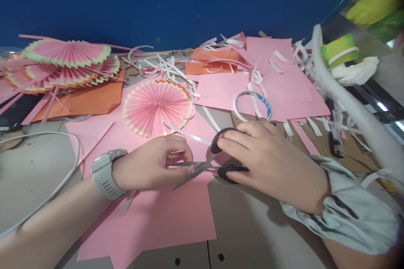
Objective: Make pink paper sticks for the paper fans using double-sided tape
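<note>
- Fingers of the right hand [268, 164] are clamped on the black handles of the scissors [206, 164], which sit over the middle of the table [31, 172] with their blades parted.
- Fingers of the left hand [151, 162] curl beside the blades, thumb against them; whether they pinch anything is hidden.
- Pink paper [186, 218] lies below both blades and the left hand, reaching toward the table's front edge.
- White strip [192, 136] runs from near the right hand's fingers up to a pleated pink fan [158, 107], just behind the left hand.
- Watch [109, 172] on the left wrist; gathered pale cloth [341, 206] around the right.
- Tape roll [265, 103] lies just behind the right hand, overlapping pink sheets [217, 88] that spread toward the back edge.
- More fans [67, 54] are piled near the back left corner, over orange paper [85, 101].
- White cable [77, 147] curves by the left edge.
- Brown cardboard [353, 157] lies toward the right edge.
</note>
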Action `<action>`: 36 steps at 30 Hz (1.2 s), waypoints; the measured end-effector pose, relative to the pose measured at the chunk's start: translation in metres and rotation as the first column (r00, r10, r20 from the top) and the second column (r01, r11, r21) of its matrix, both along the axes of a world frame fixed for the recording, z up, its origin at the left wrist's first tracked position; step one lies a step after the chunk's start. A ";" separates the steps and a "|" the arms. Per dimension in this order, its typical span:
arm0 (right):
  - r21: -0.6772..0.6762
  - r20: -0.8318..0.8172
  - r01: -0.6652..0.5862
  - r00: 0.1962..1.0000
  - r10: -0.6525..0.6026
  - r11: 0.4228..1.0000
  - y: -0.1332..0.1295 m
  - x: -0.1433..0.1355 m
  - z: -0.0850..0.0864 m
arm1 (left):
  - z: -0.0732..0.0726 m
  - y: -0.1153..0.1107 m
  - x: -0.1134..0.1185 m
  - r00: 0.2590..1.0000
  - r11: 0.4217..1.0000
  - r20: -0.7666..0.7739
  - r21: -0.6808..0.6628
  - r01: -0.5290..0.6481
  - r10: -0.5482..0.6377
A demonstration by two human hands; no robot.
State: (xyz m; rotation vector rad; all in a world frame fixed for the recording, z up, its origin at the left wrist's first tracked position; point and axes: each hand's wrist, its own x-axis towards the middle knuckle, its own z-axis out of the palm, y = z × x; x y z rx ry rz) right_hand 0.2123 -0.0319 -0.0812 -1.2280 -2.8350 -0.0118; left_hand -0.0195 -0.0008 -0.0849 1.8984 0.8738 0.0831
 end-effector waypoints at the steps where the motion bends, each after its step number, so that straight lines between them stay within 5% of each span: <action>1: -0.003 0.005 0.004 1.000 -0.004 1.000 0.000 0.000 0.000 | 0.000 0.000 0.000 1.000 1.000 0.001 0.006 -0.005 0.005; 23: -0.010 -0.020 0.027 0.999 -0.027 1.000 -0.001 0.005 0.002 | 0.002 0.004 -0.004 0.997 0.998 0.064 -0.057 0.038 -0.035; 32: 0.016 -0.005 0.013 1.000 -0.013 1.000 -0.001 0.002 0.002 | -0.005 0.000 -0.001 0.995 0.994 0.086 -0.099 -0.038 0.047; 36: 0.002 0.004 0.030 1.000 -0.030 1.000 -0.002 0.003 0.001 | -0.003 -0.001 0.001 0.999 0.999 0.026 -0.004 -0.043 0.043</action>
